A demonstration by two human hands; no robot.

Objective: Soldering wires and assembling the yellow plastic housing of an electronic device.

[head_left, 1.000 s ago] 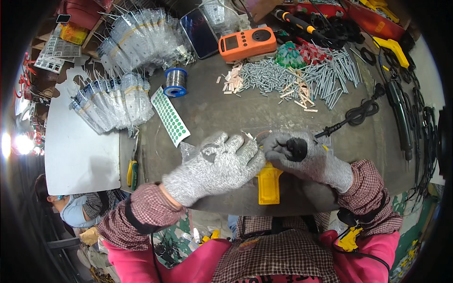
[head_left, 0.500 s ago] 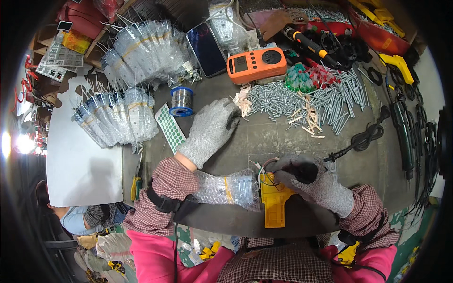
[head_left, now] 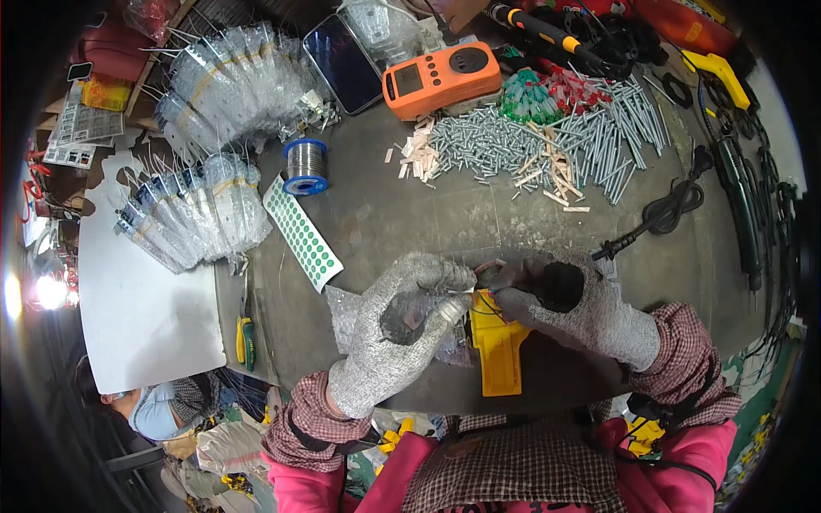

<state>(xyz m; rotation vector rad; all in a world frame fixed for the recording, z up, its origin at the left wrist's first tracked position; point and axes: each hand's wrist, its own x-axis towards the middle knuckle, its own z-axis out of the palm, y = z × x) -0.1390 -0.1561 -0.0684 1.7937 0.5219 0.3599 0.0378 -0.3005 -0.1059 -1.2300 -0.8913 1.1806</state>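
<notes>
Over the near middle of the table, my left hand [head_left: 402, 316] and my right hand [head_left: 569, 308], both in grey knit gloves, meet fingertip to fingertip. Between them lies a yellow plastic housing [head_left: 499, 357] with its handle part toward me. Thin dark wires [head_left: 487, 306] rise from its top end to my right fingers, which are closed on them. My left thumb and fingers are pinched together; what they hold is too small and covered to name. A bubble-wrapped pack [head_left: 342, 308] lies partly hidden under my left hand.
Farther back lie a solder spool [head_left: 305, 167], a green-dot sticker sheet [head_left: 299, 231], pale small strips [head_left: 419, 152], screws [head_left: 487, 141], an orange meter [head_left: 440, 79] and a phone [head_left: 344, 64]. Wrapped packs [head_left: 201, 205] fill the left; a black cable [head_left: 663, 214] and electric screwdriver [head_left: 737, 205] lie right.
My left hand has come back from beside the pale strips to the top of the yellow housing, its fingers now closed against my right fingertips. My right hand has stayed by the housing.
</notes>
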